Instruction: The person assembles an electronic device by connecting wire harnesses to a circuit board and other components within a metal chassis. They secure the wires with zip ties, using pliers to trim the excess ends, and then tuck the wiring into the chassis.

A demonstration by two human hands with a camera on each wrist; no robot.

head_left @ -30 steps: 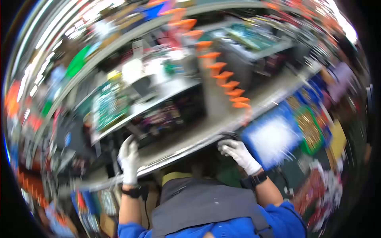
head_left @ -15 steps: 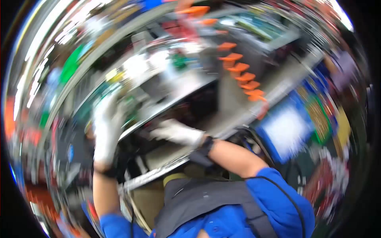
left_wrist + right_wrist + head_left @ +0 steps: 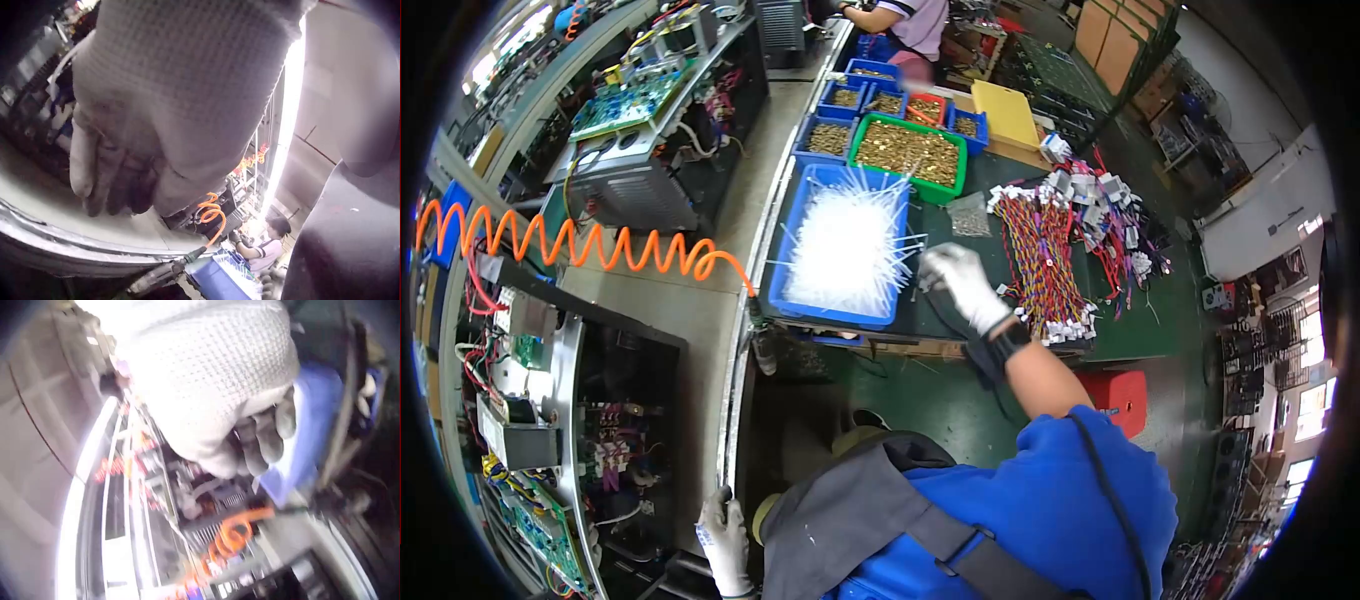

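My gloved left hand [image 3: 723, 545] is low in the head view, beside the metal rail [image 3: 733, 420]. In the left wrist view that hand [image 3: 169, 100] has loosely bent fingers and nothing visible in them. My gloved right hand [image 3: 962, 285] is over the dark bench, just right of a blue tray [image 3: 778, 285] full of thin white strips [image 3: 840, 245]. The right wrist view shows this hand [image 3: 212, 381] with fingers loosely bent and no object seen in them. Bundles of coloured wires [image 3: 1050, 255] lie right of it.
Bins of brass-coloured parts [image 3: 905, 155] stand behind the tray. An orange coiled hose [image 3: 590, 245] runs to a tool [image 3: 763, 345] at the rail. Open units with circuit boards [image 3: 550, 535] are at left. Another person [image 3: 915, 25] is at the far bench; a red stool [image 3: 1115, 400] stands at right.
The head view has swung right toward the tray and wires. My right hand has moved from the open units to beside the tray; my left has left the circuit board and dropped beside the rail.
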